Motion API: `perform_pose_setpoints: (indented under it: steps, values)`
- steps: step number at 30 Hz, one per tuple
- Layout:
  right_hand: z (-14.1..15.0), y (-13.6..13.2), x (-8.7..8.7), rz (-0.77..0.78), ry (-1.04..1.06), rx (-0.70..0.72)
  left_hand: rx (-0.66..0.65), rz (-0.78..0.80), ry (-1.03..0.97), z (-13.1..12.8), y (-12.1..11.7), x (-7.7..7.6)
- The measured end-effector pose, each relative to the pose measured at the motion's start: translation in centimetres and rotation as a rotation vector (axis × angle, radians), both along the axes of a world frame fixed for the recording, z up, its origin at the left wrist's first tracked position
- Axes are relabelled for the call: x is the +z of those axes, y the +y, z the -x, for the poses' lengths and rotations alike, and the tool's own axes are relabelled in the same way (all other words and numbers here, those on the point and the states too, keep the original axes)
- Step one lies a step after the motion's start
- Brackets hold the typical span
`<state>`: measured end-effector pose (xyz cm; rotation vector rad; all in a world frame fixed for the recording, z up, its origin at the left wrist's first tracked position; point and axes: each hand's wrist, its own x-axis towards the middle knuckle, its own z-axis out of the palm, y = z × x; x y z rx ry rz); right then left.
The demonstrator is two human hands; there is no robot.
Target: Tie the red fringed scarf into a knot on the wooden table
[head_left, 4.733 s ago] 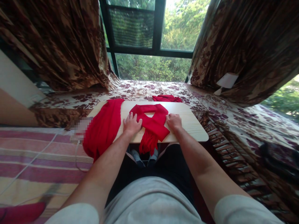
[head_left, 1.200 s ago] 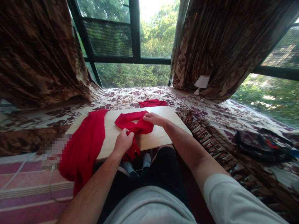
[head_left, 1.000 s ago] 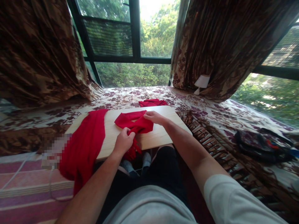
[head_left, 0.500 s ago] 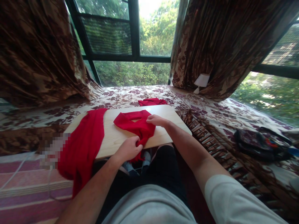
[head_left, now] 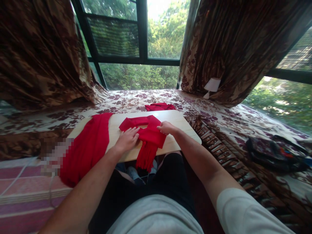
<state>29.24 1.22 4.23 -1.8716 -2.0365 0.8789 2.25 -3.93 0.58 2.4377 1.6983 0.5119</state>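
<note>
A red scarf [head_left: 148, 133] lies looped and crossed on a small light wooden table [head_left: 175, 143], its fringed end hanging over the near edge. My left hand [head_left: 127, 139] rests flat on the scarf's left side, fingers stretched out. My right hand [head_left: 165, 127] presses on the right side of the crossing, fingers curled down onto the cloth. A second, wider red cloth [head_left: 87, 148] drapes across the table's left end and down onto the bed.
Another folded red cloth [head_left: 159, 106] lies just beyond the table's far edge on the floral bedspread [head_left: 136, 99]. Patterned curtains frame the window. A small white lamp [head_left: 211, 85] stands at the right. A dark bag [head_left: 275, 152] lies far right.
My left hand let go of the scarf's hanging end and moved up to lie flat on the scarf. The fringed end now hangs straight over the table edge. The right hand stayed in place.
</note>
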Motion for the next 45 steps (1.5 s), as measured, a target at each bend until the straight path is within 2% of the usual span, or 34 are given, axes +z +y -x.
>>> perform_pose_setpoints:
  steps: [2,5,11,15,19,22,25,30,35,39,45]
  values:
    - [0.3,0.2,-0.6,-0.042,-0.054,-0.113,0.035,0.066,0.066,0.0,0.1,-1.1]
    - [1.3,0.2,-1.2,-0.138,-0.106,-0.217,0.047,0.048,0.118,-0.3,-0.3,-2.0]
    - [3.6,0.6,-1.0,-0.173,-0.05,-0.372,0.063,0.052,0.158,-0.6,-0.8,-1.7]
    - [3.6,2.0,-2.3,-0.18,0.083,-0.449,0.074,0.031,0.158,-0.7,-0.7,-1.7]
    - [3.0,3.2,-3.9,-0.177,0.192,-0.4,0.105,0.029,0.123,-1.0,-0.7,-1.7]
    - [2.6,3.4,-4.3,-0.21,0.208,-0.363,0.16,-0.007,0.077,-1.7,-0.6,-1.5]
    - [2.5,3.2,-3.7,-0.23,0.183,-0.358,0.22,-0.042,0.034,-2.5,-0.4,-1.2]
    - [2.3,4.2,-2.0,-0.267,-0.002,-0.424,0.251,-0.002,0.031,-3.0,0.1,-1.5]
    - [2.0,6.5,-2.0,-0.161,0.054,-0.323,0.19,0.068,0.079,-2.8,0.4,-1.8]
    - [2.1,7.3,-2.4,-0.087,0.217,-0.344,0.172,0.075,0.092,-2.8,0.5,-1.9]
    - [2.5,5.9,-1.2,-0.142,0.526,-0.241,0.187,0.058,0.089,-2.8,0.5,-2.1]
